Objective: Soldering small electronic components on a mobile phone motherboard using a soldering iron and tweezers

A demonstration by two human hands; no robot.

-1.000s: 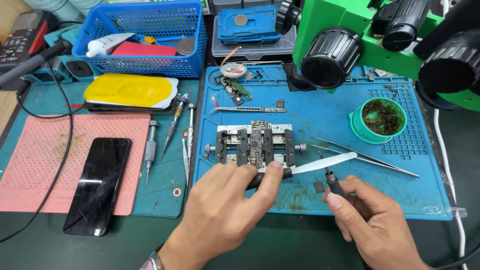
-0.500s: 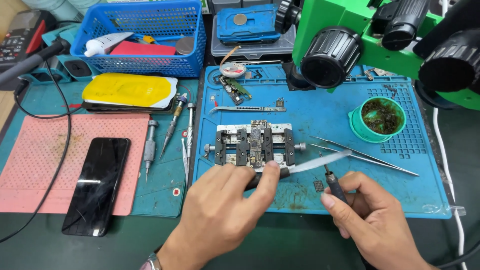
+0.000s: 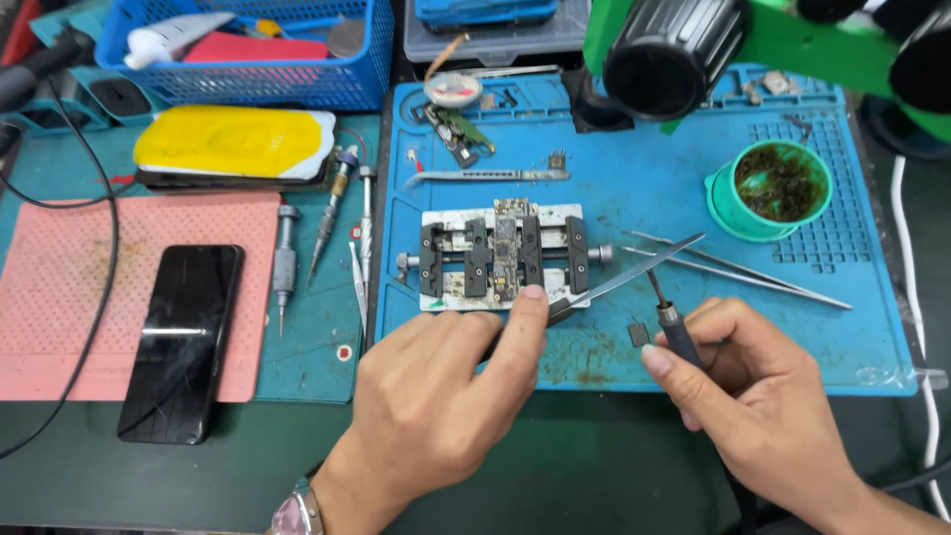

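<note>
Two hands work: left hand [image 3: 436,396] fingers grip tweezers [image 3: 634,272] angled toward the desk's far right corner; right hand [image 3: 763,396] fingers pinch an upright soldering iron [image 3: 674,327].

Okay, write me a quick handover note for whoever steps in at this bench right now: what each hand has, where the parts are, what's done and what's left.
Left hand: grip shut on a flat blade tool, whose tip points right past the clamp.
Right hand: grip shut on a thin soldering iron, tip up, off the board.
Circuit board sits clamped in the metal holder on the blue mat.
A small dark chip lies loose on the mat beside the iron.
Tweezers lie to the right, black phone on the pink mat.
Done: board fixed in place.
Left: neither tool touches the board yet.
</note>
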